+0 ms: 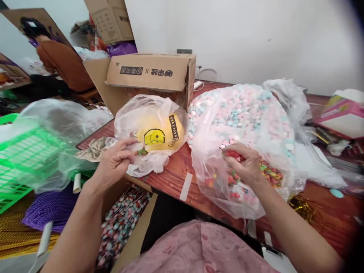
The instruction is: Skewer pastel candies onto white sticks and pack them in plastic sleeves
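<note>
My left hand (pixel 116 162) is at the near edge of a clear plastic bag (pixel 126 113) with a yellow smiley-face pack (pixel 155 137) inside. Its fingers are curled with thumb and forefinger close together; what they hold, if anything, is too small to make out. Small green and red pieces (pixel 141 151) show beside the fingertips. Over a large clear bag (pixel 212 193) on the right, my right hand (pixel 246 163) is curled, with small red pieces (pixel 233 154) between thumb and forefinger. Pink, white and blue beads (pixel 241 110) fill the back; orange and green beads (pixel 271 174) lie in front.
A cardboard box (pixel 150 70) stands behind the smiley pack. Below the table edge, an open carton holds many bead-tipped sticks (pixel 125 216). Left are a green plastic basket (pixel 25 151) and purple cord (pixel 48 208). Two people sit farther back; one wears a brown top (pixel 64 62).
</note>
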